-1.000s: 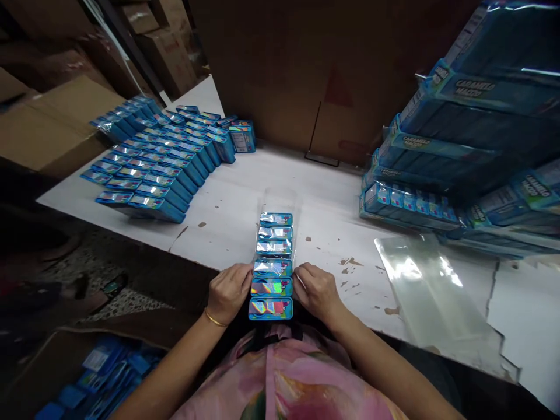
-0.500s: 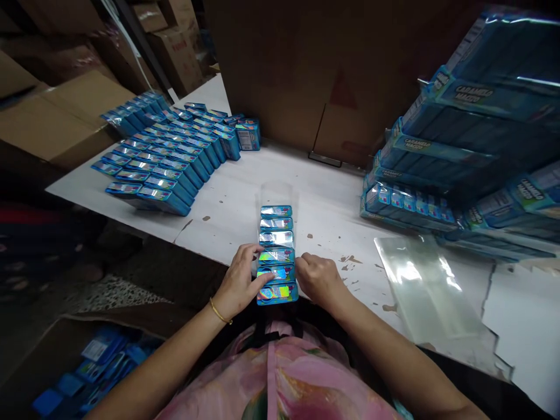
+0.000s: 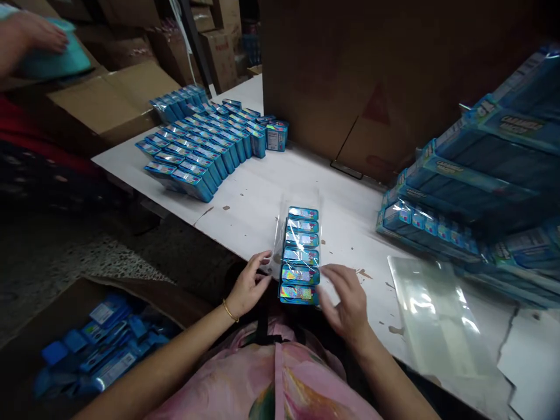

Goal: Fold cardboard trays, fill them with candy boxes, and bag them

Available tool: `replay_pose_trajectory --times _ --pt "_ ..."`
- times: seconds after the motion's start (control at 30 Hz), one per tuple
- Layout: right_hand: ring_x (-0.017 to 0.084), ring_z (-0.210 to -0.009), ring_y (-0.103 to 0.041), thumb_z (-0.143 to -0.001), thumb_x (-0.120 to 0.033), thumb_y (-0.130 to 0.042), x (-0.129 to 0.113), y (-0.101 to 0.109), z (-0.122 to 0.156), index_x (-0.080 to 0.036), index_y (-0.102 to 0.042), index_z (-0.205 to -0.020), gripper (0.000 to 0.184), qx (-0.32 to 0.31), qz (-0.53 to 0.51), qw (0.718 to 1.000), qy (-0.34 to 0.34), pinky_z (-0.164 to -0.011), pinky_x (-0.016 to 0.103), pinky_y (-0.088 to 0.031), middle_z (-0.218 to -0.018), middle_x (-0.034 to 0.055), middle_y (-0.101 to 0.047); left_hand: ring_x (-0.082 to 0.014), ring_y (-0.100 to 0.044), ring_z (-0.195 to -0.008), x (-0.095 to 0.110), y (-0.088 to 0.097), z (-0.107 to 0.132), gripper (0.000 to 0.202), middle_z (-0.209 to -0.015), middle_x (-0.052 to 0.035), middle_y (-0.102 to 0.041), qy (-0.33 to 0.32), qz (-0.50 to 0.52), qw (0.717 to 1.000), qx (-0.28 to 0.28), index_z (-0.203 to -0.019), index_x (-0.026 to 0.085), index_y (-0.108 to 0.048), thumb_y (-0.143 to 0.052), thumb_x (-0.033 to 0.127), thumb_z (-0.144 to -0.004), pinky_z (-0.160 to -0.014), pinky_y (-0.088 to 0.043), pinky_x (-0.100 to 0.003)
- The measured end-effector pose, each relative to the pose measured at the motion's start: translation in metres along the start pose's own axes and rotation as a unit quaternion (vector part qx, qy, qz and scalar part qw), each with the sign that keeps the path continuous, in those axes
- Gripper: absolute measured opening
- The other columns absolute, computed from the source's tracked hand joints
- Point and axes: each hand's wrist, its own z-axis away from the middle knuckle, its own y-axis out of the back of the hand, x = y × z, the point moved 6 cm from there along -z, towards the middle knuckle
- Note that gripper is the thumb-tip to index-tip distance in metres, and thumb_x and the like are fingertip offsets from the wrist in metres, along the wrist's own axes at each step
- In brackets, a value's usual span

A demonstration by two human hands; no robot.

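Our pink patterned top is filling the bottom of the frame, and our hands are working just above it, apart, neither one clamped on anything. Our left hand, a gold bangle on its wrist, is curling open beside the stack's lower left; our right hand is spreading open at its lower right corner, and we cannot tell whether it is touching. Between them, near the table's close edge, six blue tins are lying in a single column, their shiny lids gleaming through a rumpled clear plastic sleeve. The white table is carrying a flat plastic sheet at lower right. An open carton of blue packets is sitting at lower left. Farther off, rows of wrapped tins are lying upper left, shrink-wrapped Caramelo packs are piling up at right, and, in the top left corner, a co-worker's hand is holding something teal.
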Motion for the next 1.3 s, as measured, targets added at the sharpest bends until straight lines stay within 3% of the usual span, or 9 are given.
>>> replay_pose_trajectory --times 0.1,0.17,0.3,0.43,0.57,0.67,0.83,1.1,1.3 --pt "0.025 -0.118 -0.039 -0.077 -0.036 -0.055 -0.028 -0.018 0.008 -0.019 -0.045 -0.122 0.049 -0.102 0.073 0.986 0.108 -0.097 0.044 -0.033 -0.123 0.0095 -0.049 -0.0199 -0.049 -0.101 -0.002 -0.005 -0.004 0.049 -0.11 -0.0091 -0.049 -0.077 -0.141 0.986 0.05 -0.119 0.02 -0.036 -0.054 0.024 -0.074 -0.08 -0.045 -0.034" --pt "0.024 -0.122 -0.033 -0.079 -0.035 -0.053 -0.033 -0.032 0.012 -0.019 -0.042 -0.125 0.05 -0.127 0.125 0.976 0.124 -0.102 0.046 -0.026 -0.126 0.0083 -0.047 -0.0197 -0.051 -0.094 -0.005 -0.008 -0.012 0.042 -0.101 -0.0087 -0.05 -0.113 -0.213 0.966 0.094 -0.113 0.017 -0.038 -0.053 0.026 -0.075 -0.08 -0.045 -0.036" --pt "0.023 -0.123 -0.032 -0.082 -0.032 -0.05 -0.029 -0.046 0.018 -0.02 -0.041 -0.127 0.047 -0.106 0.171 0.971 0.129 -0.105 0.047 -0.018 -0.126 0.0056 -0.048 -0.0176 -0.053 -0.081 -0.006 -0.013 -0.023 0.024 -0.088 -0.0071 -0.052 -0.169 -0.29 0.931 0.144 -0.102 0.015 -0.042 -0.046 0.024 -0.08 -0.072 -0.046 -0.033" --pt "0.024 -0.123 -0.032 -0.081 -0.031 -0.052 -0.026 -0.047 0.025 -0.022 -0.041 -0.127 0.047 -0.077 0.182 0.972 0.129 -0.105 0.046 -0.019 -0.125 0.004 -0.049 -0.0163 -0.053 -0.083 0.02 -0.003 -0.017 0.012 -0.085 -0.0056 -0.056 -0.246 -0.274 0.909 0.197 -0.092 0.018 -0.048 -0.048 0.02 -0.08 -0.075 -0.045 -0.031" --pt "0.024 -0.122 -0.033 -0.08 -0.03 -0.055 -0.026 -0.046 0.028 -0.026 -0.043 -0.125 0.046 -0.057 0.182 0.975 0.116 -0.102 0.045 -0.023 -0.122 0.0029 -0.052 -0.0153 -0.056 -0.082 0.053 -0.005 -0.008 0.011 -0.086 -0.0043 -0.061 -0.289 -0.285 0.907 0.115 -0.09 0.02 -0.055 -0.049 0.02 -0.08 -0.075 -0.044 -0.031" --pt "0.024 -0.122 -0.032 -0.08 -0.029 -0.055 -0.025 -0.046 0.028 -0.028 -0.043 -0.125 0.046 -0.053 0.175 0.978 0.1 -0.1 0.044 -0.025 -0.122 0.0029 -0.052 -0.0159 -0.057 -0.083 0.063 -0.008 -0.002 0.017 -0.088 -0.0051 -0.063 -0.291 -0.303 0.905 0.07 -0.094 0.02 -0.057 -0.046 0.019 -0.082 -0.075 -0.045 -0.031" --pt "0.025 -0.121 -0.032 -0.08 -0.026 -0.055 -0.026 -0.05 0.03 -0.028 -0.045 -0.123 0.044 -0.008 0.181 0.98 0.085 -0.097 0.043 -0.027 -0.117 0.0036 -0.054 -0.0168 -0.058 -0.081 0.065 -0.008 0.002 0.018 -0.086 -0.0059 -0.065 -0.32 -0.327 0.888 0.047 -0.093 0.019 -0.058 -0.045 0.016 -0.082 -0.073 -0.045 -0.032" --pt "0.022 -0.112 -0.041 -0.08 -0.02 -0.053 -0.021 -0.062 0.019 -0.027 -0.048 -0.12 0.04 0.07 0.174 0.98 0.072 -0.093 0.039 -0.03 -0.106 0.0053 -0.057 -0.0157 -0.058 -0.075 0.08 -0.001 -0.012 0.019 -0.079 -0.0059 -0.063 -0.336 -0.369 0.866 -0.004 -0.085 0.018 -0.059 -0.041 0.016 -0.083 -0.069 -0.043 -0.031" --pt "0.021 -0.107 -0.044 -0.08 -0.02 -0.054 -0.003 -0.073 0.003 -0.021 -0.055 -0.104 0.024 0.107 0.154 0.98 0.06 -0.089 0.039 -0.033 -0.105 0.0082 -0.057 -0.0162 -0.058 -0.079 0.07 0.002 -0.015 0.019 -0.082 -0.0064 -0.063 -0.332 -0.361 0.872 -0.001 -0.088 0.019 -0.059 -0.041 0.019 -0.083 -0.071 -0.043 -0.032"
